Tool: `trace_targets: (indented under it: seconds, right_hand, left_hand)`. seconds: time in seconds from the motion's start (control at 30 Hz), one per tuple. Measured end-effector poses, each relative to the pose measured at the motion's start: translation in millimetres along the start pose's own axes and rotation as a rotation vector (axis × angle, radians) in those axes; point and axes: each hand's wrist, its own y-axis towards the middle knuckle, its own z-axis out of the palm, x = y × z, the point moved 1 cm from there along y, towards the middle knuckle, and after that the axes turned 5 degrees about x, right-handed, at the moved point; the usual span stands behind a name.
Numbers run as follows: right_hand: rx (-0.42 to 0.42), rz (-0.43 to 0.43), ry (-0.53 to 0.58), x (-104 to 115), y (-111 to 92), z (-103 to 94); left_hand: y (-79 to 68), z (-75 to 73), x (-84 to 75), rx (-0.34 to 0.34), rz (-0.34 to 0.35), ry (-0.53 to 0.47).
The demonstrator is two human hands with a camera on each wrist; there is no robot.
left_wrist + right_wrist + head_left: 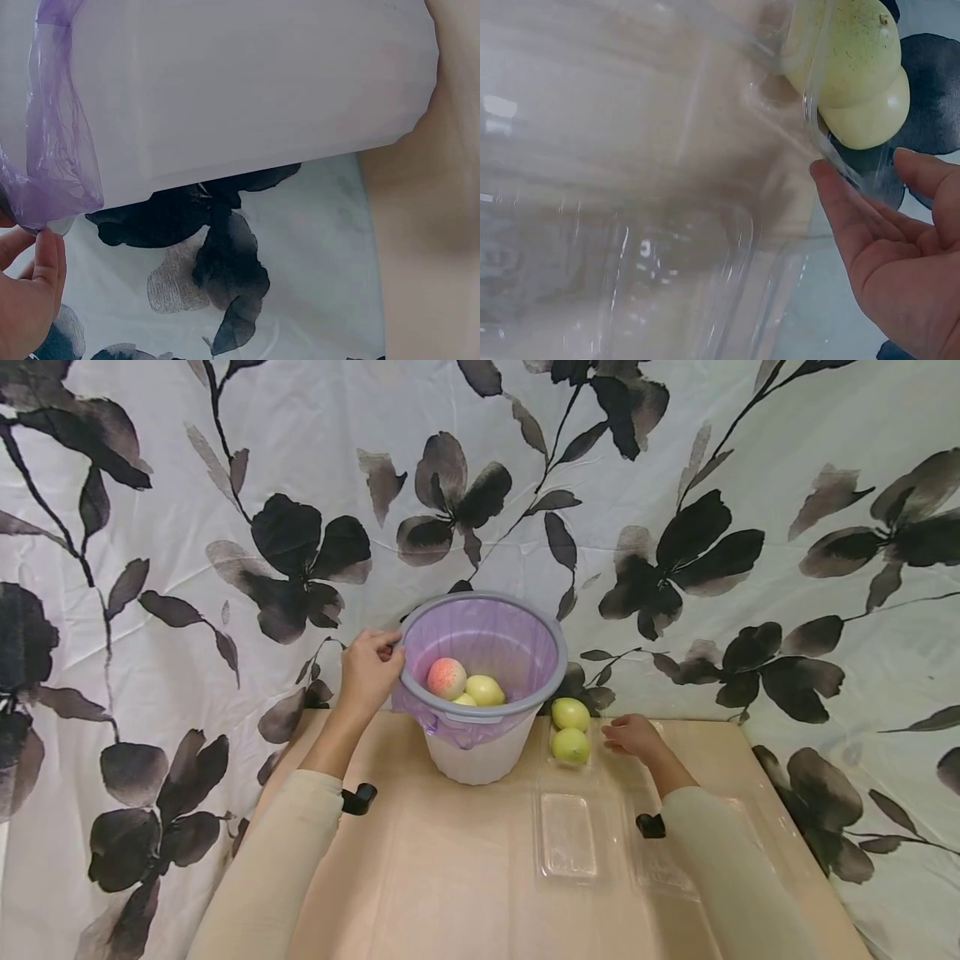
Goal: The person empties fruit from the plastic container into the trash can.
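A white bin (474, 758) with a grey rim and a purple plastic liner (517, 643) stands upright on the table. Inside it lie a red-and-cream peach (447, 678) and yellow fruits (484, 690). My left hand (372, 667) pinches the rim and liner at the bin's left side; in the left wrist view its fingers (46, 259) meet at the liner's edge. Two yellow-green, lemon-like fruits (571, 747) sit in a clear plastic container right of the bin. Just right of them is my right hand (633, 735), fingers extended, fingertips by the container's edge (810, 112), holding no fruit.
Another clear plastic container (567, 835) lies nearer on the wooden table (420, 868). More clear plastic (663, 868) lies partly under the right forearm. A white cloth with dark flowers (450, 410) hangs behind and around the table.
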Motion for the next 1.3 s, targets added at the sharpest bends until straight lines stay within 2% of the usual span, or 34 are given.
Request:
trace_targets:
  seconds: [0.13, 0.27, 0.47, 0.7, 0.8, 0.93, 1.03, 1.3]
  right_hand:
    - [0.014, -0.003, 0.021, -1.4, 5.6, 5.3]
    - [-0.021, 0.009, 0.039, -4.5, 12.7, 7.8]
    - [-0.066, 0.041, -0.012, -7.2, 14.6, 11.6]
    - [-0.109, -0.007, -0.03, -13.2, 13.0, 17.1]
    - [-0.115, -0.034, 0.033, -15.2, 12.8, 18.5]
    - [-0.084, -0.047, 0.228, -16.3, 9.9, 18.0]
    - [-0.09, -0.04, 0.324, -17.1, 7.9, 15.3]
    - [-0.108, -0.042, 0.34, -19.0, 1.0, 0.8]
  left_hand:
    - [1.1, 1.3, 1.9, 0.0, -0.004, -0.001]
    - [2.1, 1.2, 1.5, 0.003, -0.005, -0.002]
    - [0.8, 0.5, -0.2, 0.004, -0.006, -0.003]
    - [-0.4, 0.6, -0.7, -0.008, 0.002, -0.002]
    - [-0.6, 0.3, -0.3, -0.013, 0.007, 0.002]
    - [0.0, 0.9, -0.7, -0.018, 0.017, 0.005]
    - [0.7, 2.0, -0.3, -0.018, 0.023, 0.014]
    - [1.1, 1.4, -1.0, -0.031, 0.028, 0.02]
